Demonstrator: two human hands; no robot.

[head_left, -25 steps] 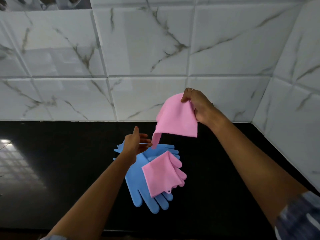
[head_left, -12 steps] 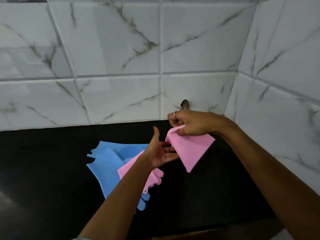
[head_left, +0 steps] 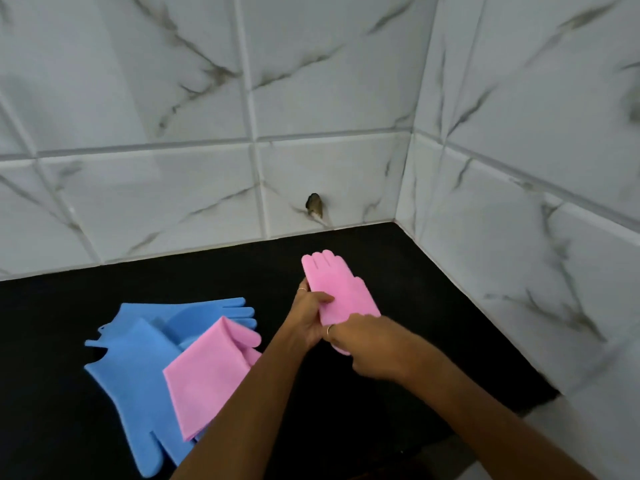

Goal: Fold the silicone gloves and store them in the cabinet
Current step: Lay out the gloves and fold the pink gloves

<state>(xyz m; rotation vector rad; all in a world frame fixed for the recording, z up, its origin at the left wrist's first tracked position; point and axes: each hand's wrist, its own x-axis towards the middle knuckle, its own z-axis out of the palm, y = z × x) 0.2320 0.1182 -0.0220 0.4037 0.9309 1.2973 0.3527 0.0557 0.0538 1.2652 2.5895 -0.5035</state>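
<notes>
Both my hands hold one pink silicone glove [head_left: 341, 292] above the black counter, its fingers pointing away toward the wall. My left hand [head_left: 308, 317] grips its left edge, thumb on top. My right hand [head_left: 367, 344] grips its cuff end from the right. A second pink glove [head_left: 204, 372], folded, lies on the counter to the left, resting on two blue silicone gloves [head_left: 135, 368] that lie spread flat. No cabinet is in view.
The black counter [head_left: 433, 306] ends in a corner where white marble-look tiled walls [head_left: 311, 81] meet at the back and right. A small dark hole [head_left: 314, 204] sits low in the back wall.
The pink glove was dangling from my right hand, then came down. Now both hands grip it, fingers pointing away. The view has shifted right and down toward the corner.
</notes>
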